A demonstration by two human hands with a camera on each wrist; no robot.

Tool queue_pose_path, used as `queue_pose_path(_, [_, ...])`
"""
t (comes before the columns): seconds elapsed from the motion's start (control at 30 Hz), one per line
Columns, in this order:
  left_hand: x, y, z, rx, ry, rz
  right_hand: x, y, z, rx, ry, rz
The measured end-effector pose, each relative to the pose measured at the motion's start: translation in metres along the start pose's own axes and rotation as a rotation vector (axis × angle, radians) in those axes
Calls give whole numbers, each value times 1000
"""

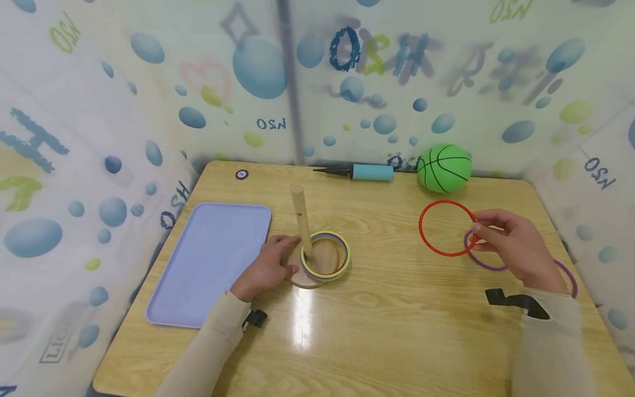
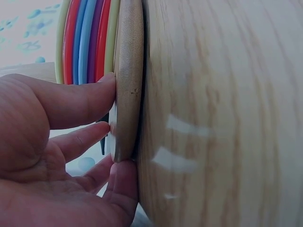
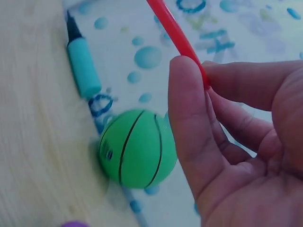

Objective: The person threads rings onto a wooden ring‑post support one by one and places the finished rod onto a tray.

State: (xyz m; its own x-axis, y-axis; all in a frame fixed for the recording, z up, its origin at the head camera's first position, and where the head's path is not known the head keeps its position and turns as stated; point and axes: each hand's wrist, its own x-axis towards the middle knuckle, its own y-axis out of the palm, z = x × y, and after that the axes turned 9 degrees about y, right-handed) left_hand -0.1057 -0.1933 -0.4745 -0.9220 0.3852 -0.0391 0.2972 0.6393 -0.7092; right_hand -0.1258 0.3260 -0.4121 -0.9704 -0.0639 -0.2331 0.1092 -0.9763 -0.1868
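Observation:
My right hand [image 1: 521, 248] pinches a red ring [image 1: 421, 231] between thumb and fingers, holding it up over the right side of the table. In the right wrist view the ring's edge [image 3: 176, 30] passes between the fingertips. My left hand [image 1: 270, 262] grips the round base [image 2: 129, 90] of a wooden peg stand [image 1: 300, 220], thumb on its top face and fingers along its rim. Several coloured rings [image 1: 347, 259] lie stacked around the upright peg, a yellow one on top. Purple rings [image 1: 488, 266] lie on the table under my right hand, which partly hides them.
A lavender tray [image 1: 218, 248] lies left of the stand. Along the back edge are a small round disc [image 1: 242, 175], a blue hand pump [image 1: 372, 172] with a black nozzle, and a green ball [image 1: 444, 169]. Patterned curtains [image 1: 317, 99] enclose the wooden table [image 1: 387, 325].

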Motion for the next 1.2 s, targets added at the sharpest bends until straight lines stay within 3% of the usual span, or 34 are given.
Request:
queue_pose_path(0.17, [0, 0, 1, -5, -12, 8, -8, 24, 23, 159, -64, 85])
queue_pose_path(0.37, [0, 0, 0, -6, -12, 13, -16, 55, 53, 249, -102, 96])
queue_pose_path(0.67, [1, 1, -1, -6, -16, 13, -12, 104, 86, 494, -218, 178])
queue_pose_path(0.97, [1, 2, 0, -13, -13, 0, 0, 159, 117, 497, -236, 205])
queue_pose_path(1.2, [0, 0, -1, -25, -29, 7, 7, 193, 129, 479, -210, 232])
